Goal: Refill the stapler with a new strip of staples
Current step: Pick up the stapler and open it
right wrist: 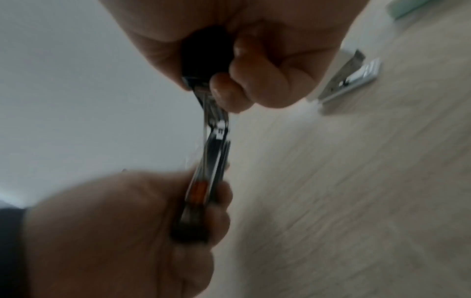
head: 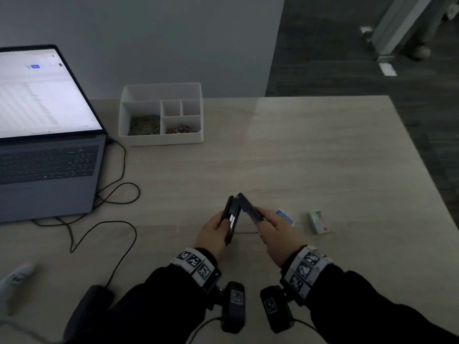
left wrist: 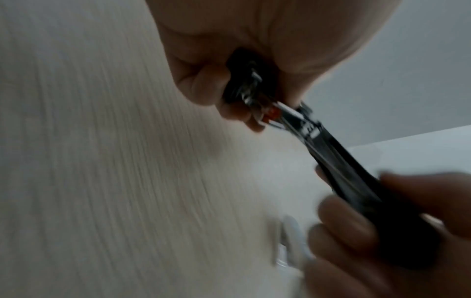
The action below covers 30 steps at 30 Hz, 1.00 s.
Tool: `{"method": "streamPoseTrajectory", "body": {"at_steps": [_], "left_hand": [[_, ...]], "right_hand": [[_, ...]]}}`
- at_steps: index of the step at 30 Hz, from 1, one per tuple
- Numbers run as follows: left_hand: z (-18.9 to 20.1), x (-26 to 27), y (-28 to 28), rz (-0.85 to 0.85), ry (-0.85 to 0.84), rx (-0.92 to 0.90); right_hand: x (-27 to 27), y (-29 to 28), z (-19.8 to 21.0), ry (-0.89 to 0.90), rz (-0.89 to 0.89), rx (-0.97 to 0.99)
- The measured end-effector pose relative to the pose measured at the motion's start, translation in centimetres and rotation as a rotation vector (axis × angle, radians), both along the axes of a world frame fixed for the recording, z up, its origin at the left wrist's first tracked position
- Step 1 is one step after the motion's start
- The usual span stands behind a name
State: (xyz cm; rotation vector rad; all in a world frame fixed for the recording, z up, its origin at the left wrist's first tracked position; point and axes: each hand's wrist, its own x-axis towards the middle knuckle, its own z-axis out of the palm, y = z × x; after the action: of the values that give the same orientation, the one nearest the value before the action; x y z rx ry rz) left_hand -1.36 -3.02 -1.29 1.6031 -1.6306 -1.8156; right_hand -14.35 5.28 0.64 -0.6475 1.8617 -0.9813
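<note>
Stapler hinged open, held up over the counter

Left hand (head: 213,232) grips the stapler (head: 238,214) base, right hand (head: 275,232) grips its lid, both raised over the counter (head: 298,157). Just right sit a blue box (head: 285,216) and green box (head: 319,222); farther back, laptop (head: 47,135) and white organizer (head: 161,115).

pale wood desk (head: 298,150) (dim light), grey wall (head: 149,33)

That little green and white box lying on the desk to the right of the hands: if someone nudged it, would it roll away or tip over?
Probably neither. The green and white box has flat faces and lies on its side on the desk, so it would likely slide, not roll. It looks like thin card, so it may dent under a hard squeeze. Its weight cannot be judged: whether it is full does not show.
</note>
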Motion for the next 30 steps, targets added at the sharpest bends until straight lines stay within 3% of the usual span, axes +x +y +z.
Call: {"method": "streamPoseTrajectory", "body": {"at_steps": [3, 8, 14, 17, 21, 23, 27, 30], "left_hand": [[0.1, 1.1, -0.6, -0.095, -0.056, 0.007], [0.5, 0.9, -0.2, -0.057, -0.006, 0.163], [1.1, 2.4, -0.2, -0.226, 0.004, 0.206], [0.9, 3.4, 0.2, -0.228, 0.032, 0.234], [0.8, 4.3, 0.4, -0.24, 0.119, 0.276], [0.4, 4.9, 0.4, -0.235, 0.129, 0.258], [0.3, 5.9, -0.5, -0.319, -0.022, 0.129], [0.3, 6.1, -0.7, -0.375, -0.12, 0.05]], "right_hand": [[-1.2, 0.2, 0.3, -0.01, -0.051, -0.007], [-2.0, -1.0, 1.2, -0.029, -0.248, -0.141], [-4.5, -3.2, 1.0, -0.039, -0.442, -0.133], [-4.6, -3.8, 0.0, -0.025, -0.387, -0.089], [-3.2, -4.3, -0.6, 0.089, -0.146, 0.009], [-2.6, -4.8, -0.8, 0.053, -0.157, 0.049], [-1.7, -6.5, -1.5, 0.005, -0.233, 0.085], [-1.2, -7.8, -2.1, -0.005, -0.155, 0.108]]}}
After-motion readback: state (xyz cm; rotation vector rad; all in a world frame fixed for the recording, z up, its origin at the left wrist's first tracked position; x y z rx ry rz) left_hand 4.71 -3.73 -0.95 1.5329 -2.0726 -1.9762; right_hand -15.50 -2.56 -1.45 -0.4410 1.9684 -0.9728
